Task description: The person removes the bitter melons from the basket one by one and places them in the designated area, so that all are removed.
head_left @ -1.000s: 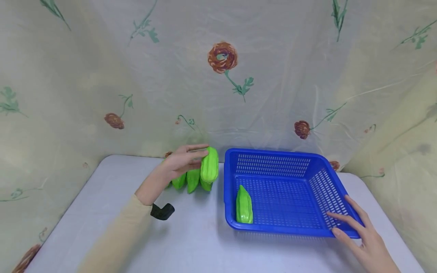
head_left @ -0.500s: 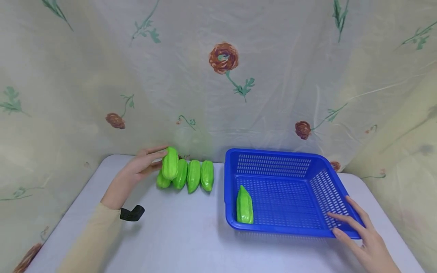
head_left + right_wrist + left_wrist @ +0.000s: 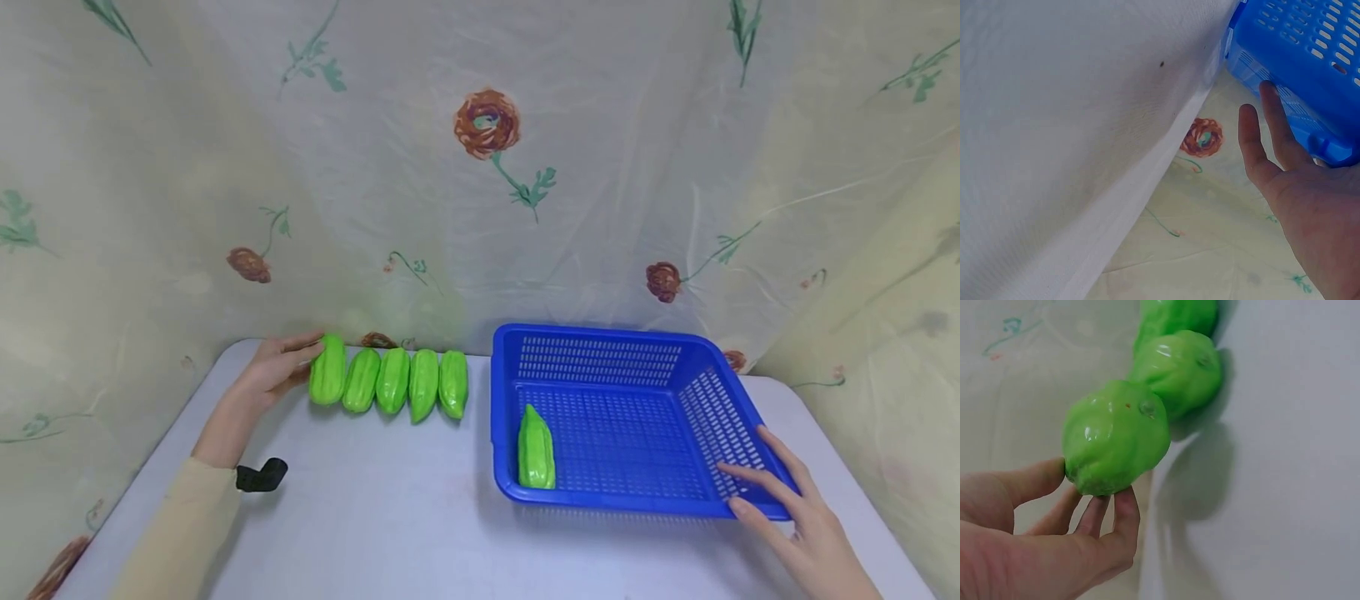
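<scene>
In the head view my left hand [image 3: 273, 371] holds a green ridged gourd [image 3: 327, 371] at the left end of a row of similar gourds. Seen from the left wrist, the thumb and fingertips [image 3: 1125, 500] pinch one end of that gourd [image 3: 1116, 434], right beside its neighbour [image 3: 1182, 372]. At the right, my right hand [image 3: 798, 508] grips the near right corner of a blue plastic basket [image 3: 615, 502], one finger reaching inside over the rim. Two fingers extend along the outer wall in the right wrist view. Another green gourd [image 3: 536, 450] lies inside the basket at its left.
Several gourds [image 3: 423, 385] stand side by side along the back of the white-covered table [image 3: 390, 517], left of the basket. A flower-printed curtain [image 3: 390, 167] hangs behind the table and around its sides.
My left hand has carried the gourd leftward from above the right end of the row and lowered it at the left end. The right hand and basket have stayed put.
</scene>
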Available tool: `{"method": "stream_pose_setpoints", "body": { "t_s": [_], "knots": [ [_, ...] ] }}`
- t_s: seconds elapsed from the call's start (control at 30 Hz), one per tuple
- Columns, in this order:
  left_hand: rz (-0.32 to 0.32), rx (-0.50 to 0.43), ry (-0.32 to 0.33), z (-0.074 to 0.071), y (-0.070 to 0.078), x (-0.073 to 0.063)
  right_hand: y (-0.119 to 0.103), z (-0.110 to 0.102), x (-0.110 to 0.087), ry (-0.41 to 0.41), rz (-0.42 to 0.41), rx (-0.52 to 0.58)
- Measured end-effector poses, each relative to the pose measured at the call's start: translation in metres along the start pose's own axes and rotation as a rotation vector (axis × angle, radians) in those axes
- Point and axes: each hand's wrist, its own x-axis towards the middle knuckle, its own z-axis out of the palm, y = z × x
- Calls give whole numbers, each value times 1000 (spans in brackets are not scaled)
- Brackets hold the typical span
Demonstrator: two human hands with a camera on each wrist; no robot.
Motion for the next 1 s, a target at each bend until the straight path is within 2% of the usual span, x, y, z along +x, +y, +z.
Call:
{"method": "stream_pose_setpoints", "body": {
  "t_s": [0.13, 0.3, 0.5, 0.73, 1.0],
  "knots": [
    [-24, 13, 11, 1, -8, 2, 0, -1, 0, -14, 19, 14],
    [-20, 47, 28, 4, -14, 5, 0, -2, 0, -21, 27, 16],
    [-25, 69, 65, 11, -20, 10, -3, -1, 0, 16, -23, 4],
    [2, 54, 115, 11, -20, 8, -5, -1, 3, 56, -69, -2],
    [-31, 59, 122, 12, -18, 6, -5, -1, 1, 35, -49, -7]
  ]
}}
